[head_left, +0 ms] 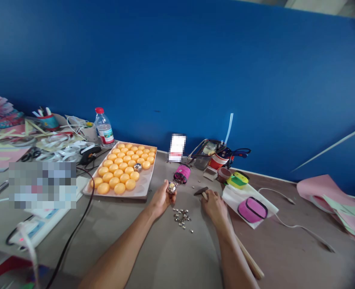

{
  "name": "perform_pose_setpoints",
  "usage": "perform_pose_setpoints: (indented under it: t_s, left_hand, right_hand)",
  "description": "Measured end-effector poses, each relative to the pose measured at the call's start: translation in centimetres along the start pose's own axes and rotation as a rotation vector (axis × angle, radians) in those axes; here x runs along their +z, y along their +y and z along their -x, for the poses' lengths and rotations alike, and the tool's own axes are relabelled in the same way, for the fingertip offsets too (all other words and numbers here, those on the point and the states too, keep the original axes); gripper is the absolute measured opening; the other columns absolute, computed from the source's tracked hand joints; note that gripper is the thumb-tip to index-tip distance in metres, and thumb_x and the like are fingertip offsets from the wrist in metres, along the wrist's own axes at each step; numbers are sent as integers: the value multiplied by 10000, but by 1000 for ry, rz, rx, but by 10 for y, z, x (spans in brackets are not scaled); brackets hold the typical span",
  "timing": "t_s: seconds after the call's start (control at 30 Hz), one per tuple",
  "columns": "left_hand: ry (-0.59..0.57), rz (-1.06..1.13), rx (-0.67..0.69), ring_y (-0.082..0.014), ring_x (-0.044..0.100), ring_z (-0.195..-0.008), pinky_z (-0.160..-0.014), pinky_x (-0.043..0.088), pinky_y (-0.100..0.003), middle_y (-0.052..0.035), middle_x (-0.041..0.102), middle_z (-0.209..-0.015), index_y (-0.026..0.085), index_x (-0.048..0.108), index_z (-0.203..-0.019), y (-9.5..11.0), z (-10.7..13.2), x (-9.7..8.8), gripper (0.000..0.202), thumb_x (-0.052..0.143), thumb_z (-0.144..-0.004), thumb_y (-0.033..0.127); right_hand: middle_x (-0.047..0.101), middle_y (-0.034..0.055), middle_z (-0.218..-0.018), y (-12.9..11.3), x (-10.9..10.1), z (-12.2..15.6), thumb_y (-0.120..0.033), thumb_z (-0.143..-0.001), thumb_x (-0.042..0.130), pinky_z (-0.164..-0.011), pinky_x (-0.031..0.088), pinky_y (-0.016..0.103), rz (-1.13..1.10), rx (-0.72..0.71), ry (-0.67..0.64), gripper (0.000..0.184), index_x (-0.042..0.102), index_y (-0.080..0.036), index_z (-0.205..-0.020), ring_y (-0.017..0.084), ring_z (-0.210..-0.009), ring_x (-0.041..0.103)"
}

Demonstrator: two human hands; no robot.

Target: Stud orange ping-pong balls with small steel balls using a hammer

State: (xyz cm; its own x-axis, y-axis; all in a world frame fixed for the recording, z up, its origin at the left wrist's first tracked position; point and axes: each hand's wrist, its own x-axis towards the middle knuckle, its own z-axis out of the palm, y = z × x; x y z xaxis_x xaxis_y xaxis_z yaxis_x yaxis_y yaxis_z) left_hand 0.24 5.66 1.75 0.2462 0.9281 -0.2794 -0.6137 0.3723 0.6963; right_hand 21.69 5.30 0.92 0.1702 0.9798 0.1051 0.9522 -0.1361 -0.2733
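Pinched in the fingers of my left hand (161, 199) is a ball studded with silver pieces (172, 187), with some yellow showing on it. My right hand (216, 206) is wrapped round a hammer (201, 191) near its dark head, and the wooden handle runs back under my forearm. Between both hands lies a loose pile of small shiny metal studs (181, 216). Just behind the ball, a magenta pouch (182, 174) lies on its side, its dark opening facing me. To the left stands a tray (144, 185) of orange-yellow balls (117, 168), one of them covered with silver studs (137, 167).
A red-capped bottle (105, 130) stands behind the tray, near a power strip (49, 218) and black cable (88, 200). On the right are a second magenta pouch (252, 209) on white paper, a yellow-green item (238, 180) and pink sheets (324, 192). A blue partition (177, 72) closes the back.
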Motion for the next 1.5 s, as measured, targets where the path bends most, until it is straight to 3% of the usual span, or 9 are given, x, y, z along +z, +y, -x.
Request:
perform_pose_setpoints:
  t_s: [0.13,0.27,0.47,0.57,0.7,1.03,1.2,1.33,1.5]
  left_hand:
    - [-19,9,-4,-84,486,-452,-455,390,-201,-10,548,-623,141,522,-833,1,1,0,425,480,-793,562]
    - [-5,15,-5,-87,478,-442,-447,382,-211,-12,544,-609,139,514,-780,0,-1,0,420,473,-798,557]
    - [2,17,48,-99,471,-450,-450,361,-227,-20,540,-590,133,515,-744,-3,-3,0,424,488,-791,554]
    - [-53,-3,90,-99,476,-472,-459,353,-227,-26,543,-608,131,525,-748,-5,-2,0,454,498,-770,583]
    - [-58,-28,99,-106,479,-480,-470,362,-236,-23,527,-590,134,522,-713,-5,-1,-1,458,512,-755,590]
    - [-59,-23,67,-98,467,-466,-465,359,-230,-15,518,-583,133,517,-707,-1,1,0,454,515,-758,584]
    - [-87,-5,63,-97,475,-483,-467,368,-228,-25,539,-617,136,508,-709,0,2,1,446,513,-761,579]
    - [-48,-1,35,-106,482,-471,-452,382,-235,-24,537,-597,124,529,-726,-2,1,0,416,512,-785,535]
    - [-34,79,-13,-111,502,-476,-459,395,-231,-32,560,-622,115,549,-811,3,0,-1,364,450,-850,463]
  right_hand:
    - [613,114,-881,-1,2,-2,-206,-795,455,-647,368,282,7,-22,-2,183,602,-166,-897,200,-765,592]
    - [635,114,-881,-8,-3,-3,-204,-815,406,-699,391,277,-138,-143,60,227,616,-156,-888,200,-823,593]
    - [645,84,-920,-44,-35,16,-283,-852,386,-763,422,274,-569,-352,38,264,621,-176,-908,191,-864,591]
    - [627,83,-912,-64,-45,28,-272,-872,379,-756,423,265,-654,-441,18,251,610,-188,-922,183,-854,577]
    - [615,68,-923,-76,-43,34,-220,-867,373,-773,414,260,-662,-503,-43,247,609,-204,-937,175,-866,567]
    - [610,66,-910,-79,-43,35,-185,-852,383,-739,416,257,-605,-523,-5,253,611,-203,-962,169,-822,562]
    - [600,74,-916,-80,-47,36,-194,-863,383,-738,418,252,-602,-511,100,234,590,-189,-972,169,-831,564]
    - [597,61,-905,-79,-34,33,-193,-861,387,-723,427,244,-544,-527,39,215,585,-190,-942,153,-794,573]
    - [591,74,-924,-63,-25,24,-200,-855,387,-762,424,252,-520,-474,92,213,570,-178,-962,159,-851,570]
